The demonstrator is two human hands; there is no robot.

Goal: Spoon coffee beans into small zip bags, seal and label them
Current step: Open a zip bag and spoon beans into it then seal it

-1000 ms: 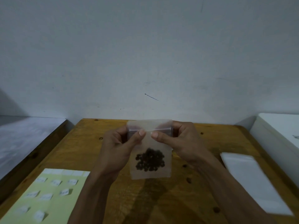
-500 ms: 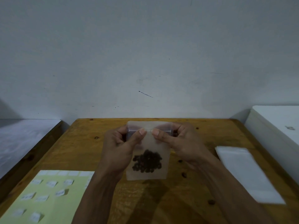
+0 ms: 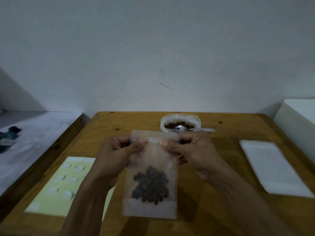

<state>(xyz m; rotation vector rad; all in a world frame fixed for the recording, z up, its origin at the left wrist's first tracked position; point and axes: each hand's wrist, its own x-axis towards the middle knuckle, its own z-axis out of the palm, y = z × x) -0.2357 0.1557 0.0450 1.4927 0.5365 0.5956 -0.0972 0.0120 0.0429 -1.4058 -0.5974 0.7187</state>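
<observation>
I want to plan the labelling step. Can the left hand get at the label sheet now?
Probably not yet: the left hand pinches the bag at its zip. The label sheet lies just below and left of it, nothing between, so once it lets go the way looks free.

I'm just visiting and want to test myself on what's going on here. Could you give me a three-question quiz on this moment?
1. True or false: both hands pinch the top strip of the zip bag.
2. What lies in the bottom of that bag?
3. The label sheet lies on which side of the person? A) left B) right

Key
1. True: left hand and right hand pinch it.
2. Coffee beans.
3. A; the stack of empty bags lies right.
</observation>
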